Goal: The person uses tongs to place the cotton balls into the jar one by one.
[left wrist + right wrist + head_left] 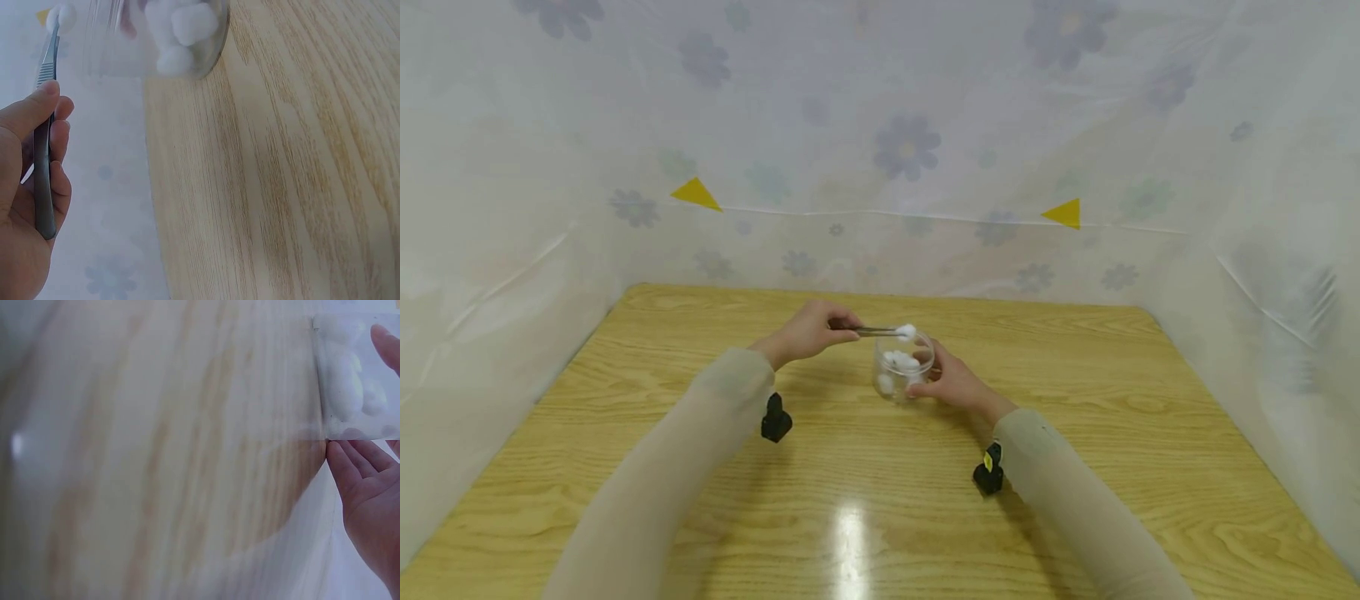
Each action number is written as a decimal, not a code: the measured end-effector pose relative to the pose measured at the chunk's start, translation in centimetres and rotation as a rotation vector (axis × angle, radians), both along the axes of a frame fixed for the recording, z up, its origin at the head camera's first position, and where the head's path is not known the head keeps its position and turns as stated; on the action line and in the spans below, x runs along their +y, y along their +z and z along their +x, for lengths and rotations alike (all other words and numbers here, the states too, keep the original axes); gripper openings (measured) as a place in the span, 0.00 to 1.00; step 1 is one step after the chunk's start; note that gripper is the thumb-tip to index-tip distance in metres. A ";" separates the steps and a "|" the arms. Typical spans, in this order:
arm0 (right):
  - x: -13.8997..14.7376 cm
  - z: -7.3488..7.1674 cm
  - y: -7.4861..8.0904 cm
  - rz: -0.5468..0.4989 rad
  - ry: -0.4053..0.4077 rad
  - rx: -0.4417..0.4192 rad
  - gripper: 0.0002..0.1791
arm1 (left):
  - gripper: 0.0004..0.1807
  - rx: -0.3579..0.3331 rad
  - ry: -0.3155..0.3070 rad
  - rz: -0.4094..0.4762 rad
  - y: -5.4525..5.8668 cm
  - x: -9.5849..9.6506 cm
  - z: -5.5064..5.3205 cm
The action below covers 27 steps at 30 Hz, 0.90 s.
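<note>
My left hand [811, 333] pinches a pair of metal tweezers [44, 162] between thumb and fingers. At the tips of the tweezers is a white cotton ball [906, 332], held just above the rim of a clear round jar [880, 360]. Several more cotton balls [195, 24] lie inside the jar, which stands on the table. From the right side, my right hand [953, 379] grips the jar, thumb at the near side and fingers round the far side. In the right wrist view the jar wall [350, 428] shows beside the fingers.
The wooden table [850, 467] reaches back to a flowered plastic curtain [910, 83], with more sheeting at both sides. Two yellow triangles [696, 194] are stuck on the curtain. Each wrist carries a small black camera [777, 419].
</note>
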State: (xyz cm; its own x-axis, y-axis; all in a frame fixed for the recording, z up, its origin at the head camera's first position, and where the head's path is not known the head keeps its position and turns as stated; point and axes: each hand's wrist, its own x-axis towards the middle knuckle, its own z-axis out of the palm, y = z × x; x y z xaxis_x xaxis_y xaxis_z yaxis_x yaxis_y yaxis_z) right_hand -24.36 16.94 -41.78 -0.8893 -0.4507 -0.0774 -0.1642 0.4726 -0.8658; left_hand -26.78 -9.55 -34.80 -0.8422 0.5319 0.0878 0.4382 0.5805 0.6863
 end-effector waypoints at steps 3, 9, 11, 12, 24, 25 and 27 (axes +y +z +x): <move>0.0 0.0 0.0 0.006 0.007 0.011 0.50 | 0.12 0.001 -0.003 0.003 0.0 0.0 0.1; 0.0 0.0 0.0 -0.003 0.006 0.021 0.48 | 0.13 -0.018 -0.004 0.014 0.1 0.1 0.3; 0.0 0.0 0.0 -0.007 0.004 0.024 0.47 | 0.13 -0.021 -0.006 0.017 0.1 0.1 0.3; 0.0 0.0 -0.1 -0.008 0.005 0.027 0.47 | 0.13 -0.020 -0.010 0.019 0.1 0.1 0.3; 0.0 0.1 0.0 -0.008 0.016 0.026 0.47 | 0.13 -0.057 0.035 0.050 -0.2 -0.4 0.4; 0.0 0.0 0.0 -0.010 0.016 0.027 0.47 | 0.14 -0.064 0.045 0.053 -0.3 -0.4 0.4; 0.0 0.0 -0.1 -0.014 0.018 0.029 0.47 | 0.14 -0.074 0.059 0.061 -0.3 -0.6 0.4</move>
State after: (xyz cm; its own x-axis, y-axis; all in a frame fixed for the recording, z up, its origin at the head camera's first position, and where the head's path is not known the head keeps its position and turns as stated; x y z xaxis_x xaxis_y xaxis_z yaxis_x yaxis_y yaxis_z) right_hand -24.36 16.97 -41.86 -0.8829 -0.4673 -0.0452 -0.1979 0.4576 -0.8668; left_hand -26.39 -10.11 -35.12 -0.8771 0.4771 0.0552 0.3516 0.5595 0.7505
